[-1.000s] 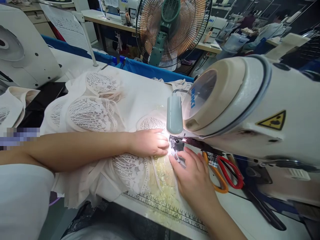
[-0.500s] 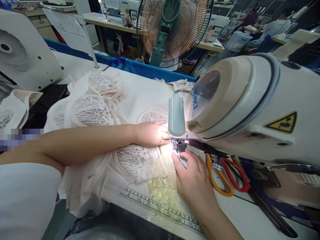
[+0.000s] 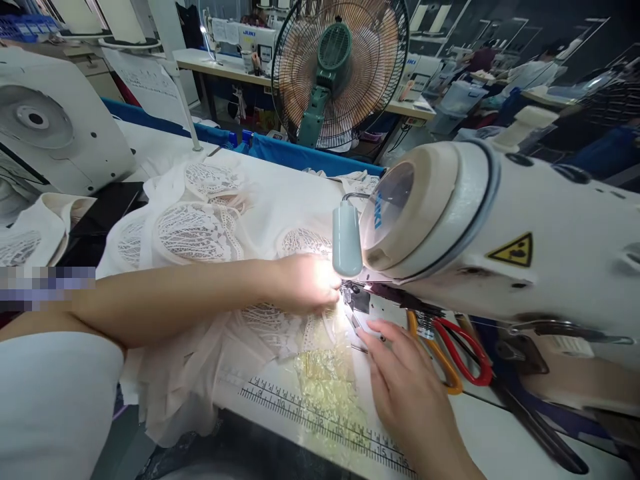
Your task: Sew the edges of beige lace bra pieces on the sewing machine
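My left hand [image 3: 299,285] lies on a cream lace garment [image 3: 200,233] just left of the sewing machine's presser foot [image 3: 356,298], fingers curled down onto the cloth under the bright lamp glare. My right hand [image 3: 400,377] rests flat on the machine bed in front of the foot, fingers stretched out toward it, holding nothing. The white sewing machine [image 3: 500,227] reaches in from the right, with a pale grey lamp [image 3: 347,239] hanging over the needle area.
Scissors with orange and red handles [image 3: 453,353] lie on the bed under the machine arm. A printed ruler [image 3: 320,423] runs along the table's front edge. A standing fan [image 3: 340,67] is behind the table. Another machine [image 3: 45,133] sits at the left.
My right hand has drawn back from the presser foot toward me and flattened. The lace cloth has shifted slightly left and toward me under my left hand. The camera tilted a little.
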{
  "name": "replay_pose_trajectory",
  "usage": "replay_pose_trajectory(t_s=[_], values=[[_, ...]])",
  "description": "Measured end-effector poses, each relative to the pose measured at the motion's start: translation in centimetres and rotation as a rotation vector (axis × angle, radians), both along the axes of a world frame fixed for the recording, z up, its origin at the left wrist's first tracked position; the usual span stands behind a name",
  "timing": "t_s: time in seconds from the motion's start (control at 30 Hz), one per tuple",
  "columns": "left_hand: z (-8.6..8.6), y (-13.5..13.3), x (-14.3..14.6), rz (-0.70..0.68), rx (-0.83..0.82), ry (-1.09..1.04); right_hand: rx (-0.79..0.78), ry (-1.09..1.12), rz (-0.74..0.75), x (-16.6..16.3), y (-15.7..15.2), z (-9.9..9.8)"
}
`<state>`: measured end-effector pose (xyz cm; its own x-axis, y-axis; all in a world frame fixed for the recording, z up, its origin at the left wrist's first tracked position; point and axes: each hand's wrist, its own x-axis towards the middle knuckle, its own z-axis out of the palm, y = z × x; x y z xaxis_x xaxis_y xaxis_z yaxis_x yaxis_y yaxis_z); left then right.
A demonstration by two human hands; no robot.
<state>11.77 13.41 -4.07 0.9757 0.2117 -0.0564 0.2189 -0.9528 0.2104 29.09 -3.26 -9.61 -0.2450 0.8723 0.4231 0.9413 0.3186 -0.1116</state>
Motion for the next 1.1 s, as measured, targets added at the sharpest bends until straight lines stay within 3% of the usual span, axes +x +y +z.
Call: replay_pose_trajectory(t_s=[0.07,0.13,0.27,0.33,0.4,0.47,0.53,0.6,0.7,0.9,1.1], values=[[-0.1,-0.5,0.0,-0.057,-0.022,0.025,-0.056,0.155,-0.062,-0.6,-1.0,0.3],[-0.3,-0.6,-0.3,-0.016,-0.186,-0.048,-0.142,0.273,-0.087,-1.9,-1.8,0.6],[-0.3,-0.4,-1.1,0.226,-0.8,-0.287,-0.27,0.434,0.059,-5.4,-1.7,1.0],[-0.4,-0.4,-1.2,0.377,-0.907,-0.356,-0.358,0.513,0.081,-6.7,-0.8,1.4],[-0.7,-0.7,-1.2,0.504,-0.754,-0.401,-0.435,0.599,0.001,-7.3,0.2,1.7],[-1.2,-1.1,-1.3,0.565,-0.449,-0.356,-0.461,0.664,-0.132,-7.0,1.1,2.1],[-1.7,-1.6,-1.5,0.518,-0.174,-0.216,-0.464,0.669,-0.253,-6.2,1.5,2.2],[-2.1,-2.1,-1.7,0.409,-0.016,-0.065,-0.48,0.627,-0.311,-5.3,1.6,2.3],[-2.3,-2.8,-1.6,0.31,0.073,0.083,-0.518,0.548,-0.327,-4.4,1.4,2.3],[-1.2,-3.3,0.4,0.375,0.041,0.261,-0.632,0.194,-0.373,-4.4,1.8,2.2],[-1.9,-3.4,1.3,0.4,0.096,0.207,-0.644,-0.006,-0.37,-4.7,2.8,3.0]])
